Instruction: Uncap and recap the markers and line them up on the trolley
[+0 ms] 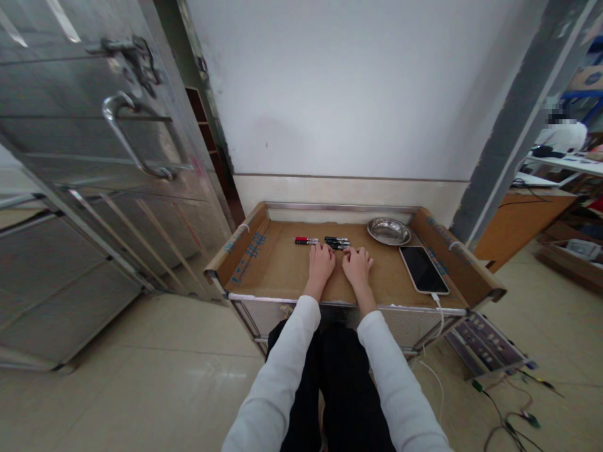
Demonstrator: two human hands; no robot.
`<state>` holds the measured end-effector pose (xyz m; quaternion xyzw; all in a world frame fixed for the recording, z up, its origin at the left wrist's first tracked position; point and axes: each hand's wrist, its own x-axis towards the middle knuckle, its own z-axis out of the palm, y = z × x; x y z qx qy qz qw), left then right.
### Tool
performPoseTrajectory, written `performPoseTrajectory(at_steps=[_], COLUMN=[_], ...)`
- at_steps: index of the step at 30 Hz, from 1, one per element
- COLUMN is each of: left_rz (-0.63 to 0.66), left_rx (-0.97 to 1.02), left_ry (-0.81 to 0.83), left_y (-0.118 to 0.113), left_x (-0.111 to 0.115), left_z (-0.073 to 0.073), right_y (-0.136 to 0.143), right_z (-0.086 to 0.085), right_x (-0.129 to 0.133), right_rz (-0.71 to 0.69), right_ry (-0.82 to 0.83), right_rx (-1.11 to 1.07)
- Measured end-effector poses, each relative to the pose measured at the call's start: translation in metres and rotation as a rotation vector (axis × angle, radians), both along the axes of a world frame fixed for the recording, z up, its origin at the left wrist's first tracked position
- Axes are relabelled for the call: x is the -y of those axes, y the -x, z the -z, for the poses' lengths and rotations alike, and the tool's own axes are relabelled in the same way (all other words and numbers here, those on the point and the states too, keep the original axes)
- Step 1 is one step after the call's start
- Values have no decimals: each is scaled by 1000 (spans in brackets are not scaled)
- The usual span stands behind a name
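On the brown cardboard top [277, 267], my left hand [321, 260] and my right hand [358, 262] are close together with bent fingers. The fingertips of both meet the ends of a black pen [338, 247] lying between them, and part of it is hidden by the fingers. Just beyond it lie more black pens [336, 240] with silvery clips, side by side. To their left, near my left fingertips, a red pen [304, 239] lies against a dark one.
At the back right of the cardboard stands a round metal dish [389, 231]. A phone [424, 270] with a white cable [441, 317] lies right of my right hand. Raised cardboard sides [464, 263] edge the cart. A metal door [94, 125] stands left; a person [563, 135] sits far right.
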<state>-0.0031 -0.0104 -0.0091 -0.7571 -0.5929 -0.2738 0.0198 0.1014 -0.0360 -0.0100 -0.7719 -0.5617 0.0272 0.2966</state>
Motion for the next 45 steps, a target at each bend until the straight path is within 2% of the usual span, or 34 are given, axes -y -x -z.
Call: performPoseTrajectory(at_steps=[10, 14, 16, 19, 24, 31, 39, 45], left_rz=[23, 34, -11, -144, -294, -353, -280, -367], left_rx=[34, 58, 87, 144, 121, 104, 39, 25], left_ry=[8, 2, -17, -67, -61, -26, -28, -42], left_y=[1, 1, 0, 0, -2, -3, -3, -5], left_x=[-2, -1, 1, 3, 4, 5, 1, 3], left_z=[2, -1, -4, -6, 1, 1, 8, 5], right_y=[-1, -1, -1, -1, -1, -1, -1, -1], right_z=[1, 1, 2, 3, 3, 3, 3, 2], right_x=[-1, -1, -1, -2, -2, -3, -3, -3], right_rz=[-9, -15, -12, -9, -3, 2, 2, -11], right_ry=[11, 9, 9, 5, -6, -14, -17, -15], right_rx=[21, 14, 16, 19, 19, 22, 10, 10])
